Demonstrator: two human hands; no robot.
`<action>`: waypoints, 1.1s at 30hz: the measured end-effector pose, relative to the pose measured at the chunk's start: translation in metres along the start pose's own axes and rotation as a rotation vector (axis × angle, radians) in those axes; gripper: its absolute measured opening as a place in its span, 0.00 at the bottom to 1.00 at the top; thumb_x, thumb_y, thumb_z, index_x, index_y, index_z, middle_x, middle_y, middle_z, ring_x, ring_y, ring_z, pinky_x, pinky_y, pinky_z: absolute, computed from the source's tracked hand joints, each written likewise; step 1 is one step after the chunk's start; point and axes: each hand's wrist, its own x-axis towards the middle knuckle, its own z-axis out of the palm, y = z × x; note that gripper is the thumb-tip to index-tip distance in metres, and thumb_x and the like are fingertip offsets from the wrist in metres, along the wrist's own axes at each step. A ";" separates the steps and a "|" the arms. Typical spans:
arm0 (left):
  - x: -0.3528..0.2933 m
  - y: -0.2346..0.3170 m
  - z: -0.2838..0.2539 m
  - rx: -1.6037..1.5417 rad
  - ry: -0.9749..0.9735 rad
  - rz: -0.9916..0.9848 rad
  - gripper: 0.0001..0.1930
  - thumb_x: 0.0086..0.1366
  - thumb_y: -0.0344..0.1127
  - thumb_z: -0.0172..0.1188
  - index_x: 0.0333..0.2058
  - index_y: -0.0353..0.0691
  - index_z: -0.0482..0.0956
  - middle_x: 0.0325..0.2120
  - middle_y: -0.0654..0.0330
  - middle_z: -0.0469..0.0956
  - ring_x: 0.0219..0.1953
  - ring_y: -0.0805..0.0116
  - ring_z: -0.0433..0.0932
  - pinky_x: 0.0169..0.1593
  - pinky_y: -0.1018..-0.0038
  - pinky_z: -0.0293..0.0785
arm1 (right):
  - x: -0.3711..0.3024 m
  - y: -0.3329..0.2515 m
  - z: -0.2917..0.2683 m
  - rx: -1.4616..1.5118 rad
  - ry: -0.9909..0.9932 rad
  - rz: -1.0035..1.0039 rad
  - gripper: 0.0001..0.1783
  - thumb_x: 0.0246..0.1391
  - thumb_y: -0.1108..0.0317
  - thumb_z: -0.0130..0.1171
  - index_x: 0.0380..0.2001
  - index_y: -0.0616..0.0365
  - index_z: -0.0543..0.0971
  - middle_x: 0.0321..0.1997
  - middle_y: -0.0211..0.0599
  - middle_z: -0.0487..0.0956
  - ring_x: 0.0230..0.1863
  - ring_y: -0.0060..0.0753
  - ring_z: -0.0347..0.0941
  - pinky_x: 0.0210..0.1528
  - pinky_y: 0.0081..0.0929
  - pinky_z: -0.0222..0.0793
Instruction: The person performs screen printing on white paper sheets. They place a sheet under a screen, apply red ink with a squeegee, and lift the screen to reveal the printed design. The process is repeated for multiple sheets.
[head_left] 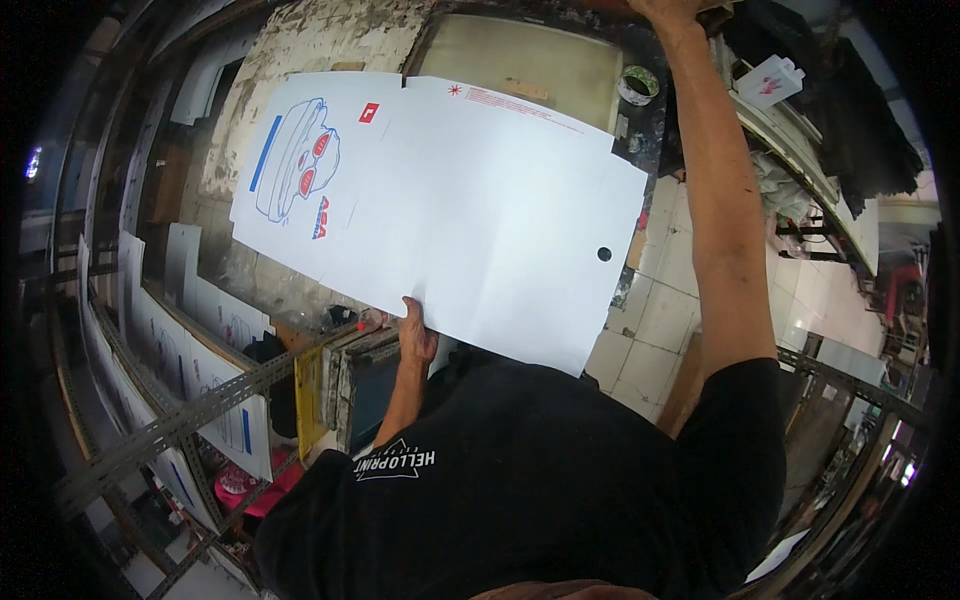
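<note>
A large white die-cut cardboard sheet (480, 210) lies tilted across my front, printed with a blue-outlined burger wearing red glasses (300, 165). Near one end it has a small round hole, and its outline is notched. My left hand (418, 338) grips the sheet's near edge, thumb on top and the other fingers hidden beneath. Stretched far forward to the right, my right arm ends in my right hand (668, 8) at the upper rim. That hand is largely cut off, so its fingers and anything in them cannot be made out. Under the sheet's far side lies a framed screen (530, 55).
A roll of tape (638, 86) sits beside the framed screen. Printed white sheets (190, 365) stand in a metal rack on the left, behind a perforated bar (180, 425). At the right, a small white box (770, 82) stands on a shelf. Pale floor tiles (650, 320) show below.
</note>
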 end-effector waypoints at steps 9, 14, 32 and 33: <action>0.004 -0.010 -0.011 -0.050 0.138 -0.080 0.27 0.69 0.48 0.53 0.59 0.36 0.61 0.52 0.57 0.71 0.52 0.63 0.74 0.54 0.66 0.75 | -0.001 0.003 0.009 -0.037 0.051 0.002 0.45 0.50 0.45 0.61 0.68 0.47 0.57 0.70 0.49 0.57 0.72 0.57 0.44 0.69 0.65 0.38; 0.017 -0.008 -0.009 -0.022 0.108 -0.080 0.30 0.66 0.50 0.58 0.58 0.37 0.63 0.51 0.56 0.73 0.49 0.62 0.76 0.50 0.64 0.78 | 0.002 0.000 0.009 -0.123 0.043 0.021 0.47 0.47 0.45 0.63 0.67 0.48 0.58 0.68 0.47 0.59 0.70 0.56 0.48 0.67 0.64 0.41; 0.123 0.165 0.037 1.274 0.316 0.972 0.34 0.52 0.39 0.72 0.56 0.37 0.70 0.53 0.48 0.71 0.56 0.50 0.68 0.58 0.60 0.65 | 0.003 -0.001 0.014 -0.103 0.148 -0.078 0.46 0.46 0.52 0.67 0.66 0.48 0.59 0.64 0.44 0.61 0.67 0.53 0.51 0.66 0.60 0.42; 0.147 0.175 0.053 1.497 0.248 1.010 0.39 0.48 0.46 0.73 0.58 0.39 0.69 0.58 0.46 0.66 0.58 0.47 0.66 0.59 0.57 0.62 | 0.005 0.012 0.024 -0.117 0.186 -0.106 0.44 0.48 0.46 0.62 0.66 0.43 0.59 0.65 0.42 0.62 0.67 0.53 0.52 0.64 0.62 0.44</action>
